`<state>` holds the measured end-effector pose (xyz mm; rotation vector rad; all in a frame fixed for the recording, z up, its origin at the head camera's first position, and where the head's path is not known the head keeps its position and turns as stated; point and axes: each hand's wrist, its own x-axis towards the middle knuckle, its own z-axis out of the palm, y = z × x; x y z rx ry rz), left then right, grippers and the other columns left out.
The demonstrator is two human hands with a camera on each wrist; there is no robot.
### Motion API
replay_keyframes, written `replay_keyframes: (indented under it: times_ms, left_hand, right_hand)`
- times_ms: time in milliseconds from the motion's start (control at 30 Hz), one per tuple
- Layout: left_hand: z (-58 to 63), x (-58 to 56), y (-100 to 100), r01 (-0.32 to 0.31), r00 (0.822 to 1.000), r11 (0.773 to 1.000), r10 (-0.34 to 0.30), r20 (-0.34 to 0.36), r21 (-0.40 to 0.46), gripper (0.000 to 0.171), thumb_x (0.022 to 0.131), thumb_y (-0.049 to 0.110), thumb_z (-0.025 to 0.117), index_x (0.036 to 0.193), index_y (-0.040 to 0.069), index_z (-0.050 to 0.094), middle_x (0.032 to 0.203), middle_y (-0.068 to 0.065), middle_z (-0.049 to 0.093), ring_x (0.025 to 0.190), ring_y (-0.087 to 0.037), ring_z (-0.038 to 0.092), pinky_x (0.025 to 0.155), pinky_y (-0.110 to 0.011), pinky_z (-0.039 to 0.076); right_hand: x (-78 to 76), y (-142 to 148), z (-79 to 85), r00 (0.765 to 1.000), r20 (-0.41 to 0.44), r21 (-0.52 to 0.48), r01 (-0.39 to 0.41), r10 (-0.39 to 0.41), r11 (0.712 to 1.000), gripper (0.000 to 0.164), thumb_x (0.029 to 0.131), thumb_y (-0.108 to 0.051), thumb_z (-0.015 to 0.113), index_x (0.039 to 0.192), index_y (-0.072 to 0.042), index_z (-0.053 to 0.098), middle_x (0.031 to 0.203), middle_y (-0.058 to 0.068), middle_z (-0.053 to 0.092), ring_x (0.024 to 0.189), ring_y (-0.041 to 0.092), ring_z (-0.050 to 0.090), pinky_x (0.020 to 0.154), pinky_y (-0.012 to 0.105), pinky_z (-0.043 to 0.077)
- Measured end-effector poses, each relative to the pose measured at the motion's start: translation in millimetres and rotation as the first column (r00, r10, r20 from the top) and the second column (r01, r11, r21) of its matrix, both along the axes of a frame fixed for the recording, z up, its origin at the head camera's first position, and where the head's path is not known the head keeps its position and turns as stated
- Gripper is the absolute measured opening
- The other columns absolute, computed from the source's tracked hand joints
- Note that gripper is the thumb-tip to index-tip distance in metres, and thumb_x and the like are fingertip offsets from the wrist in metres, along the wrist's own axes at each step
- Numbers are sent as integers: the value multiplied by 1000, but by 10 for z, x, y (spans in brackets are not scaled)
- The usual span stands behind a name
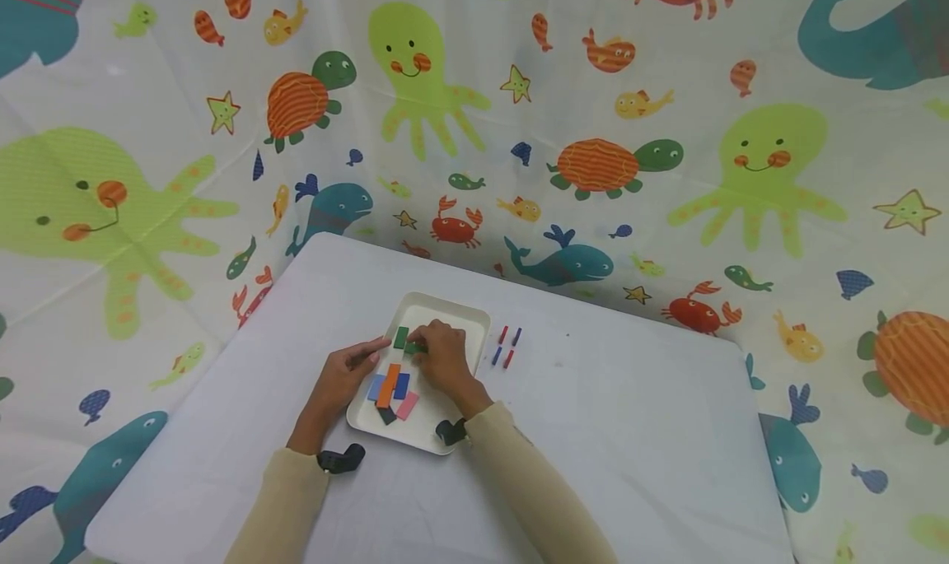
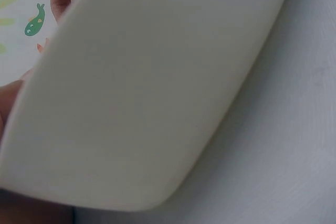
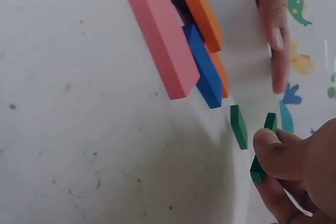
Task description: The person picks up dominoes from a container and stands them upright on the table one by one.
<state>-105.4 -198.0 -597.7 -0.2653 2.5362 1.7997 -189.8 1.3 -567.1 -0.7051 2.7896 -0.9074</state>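
Note:
My right hand (image 1: 447,356) is over the middle of a white tray (image 1: 452,305) and pinches a small green block (image 3: 257,173) between thumb and fingers. Beside it in the tray, another green block (image 3: 238,127) lies apart from the hand. My left hand (image 1: 345,376) is at the tray's left rim, its fingers extended along it and holding no block. Nearer me in the tray sit an orange block (image 1: 389,386), a dark blue block (image 1: 402,385), a light blue block (image 1: 375,387), a pink block (image 1: 408,405) and a black block (image 1: 387,414). The tray fills most of the left wrist view.
Right of the tray, two red sticks (image 1: 503,334) and two blue sticks (image 1: 516,337) lie on the white-covered table (image 1: 630,432). A curtain (image 1: 489,78) printed with sea animals hangs behind and around the table.

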Motion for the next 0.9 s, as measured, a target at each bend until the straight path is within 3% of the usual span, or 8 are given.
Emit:
replay_keyframes:
  times_ms: [233, 400, 700, 900]
  left_hand:
    - [-1, -4, 11, -5, 1000, 1000, 5, 5, 1, 41, 111, 19, 58, 150, 8, 61, 163, -14, 51, 157, -37, 41, 127, -57, 35]
    - [23, 11, 19, 2, 1000, 1000, -2, 4, -9, 40, 110, 21, 59, 149, 11, 63, 163, -12, 52, 157, -36, 43, 126, -54, 37]
    - [40, 66, 38, -6, 1000, 1000, 6, 12, 2, 39, 110, 23, 61, 148, 15, 64, 162, -9, 53, 157, -34, 43, 126, -53, 37]
    - [43, 101, 57, -10, 1000, 1000, 10, 13, 15, 40, 109, 24, 62, 148, 14, 64, 163, -10, 52, 157, -34, 42, 127, -54, 36]
  right_hand:
    - [-1, 74, 79, 999, 17, -96, 44, -43, 994, 23, 99, -15, 77, 120, -22, 75, 111, -4, 72, 105, 14, 65, 114, 44, 42]
    - [-7, 149, 100, 997, 25, -144, 79, -76, 986, 24, 99, -18, 77, 121, -26, 74, 113, -8, 74, 109, 11, 67, 118, 47, 41]
    - [28, 291, 173, 993, 62, -228, 117, -105, 967, 27, 97, -16, 79, 122, -24, 72, 115, -8, 73, 111, 12, 69, 125, 54, 36]
    - [69, 363, 208, 988, 64, -278, 154, -141, 948, 28, 96, -12, 80, 121, -23, 72, 114, -6, 74, 109, 13, 70, 121, 56, 37]
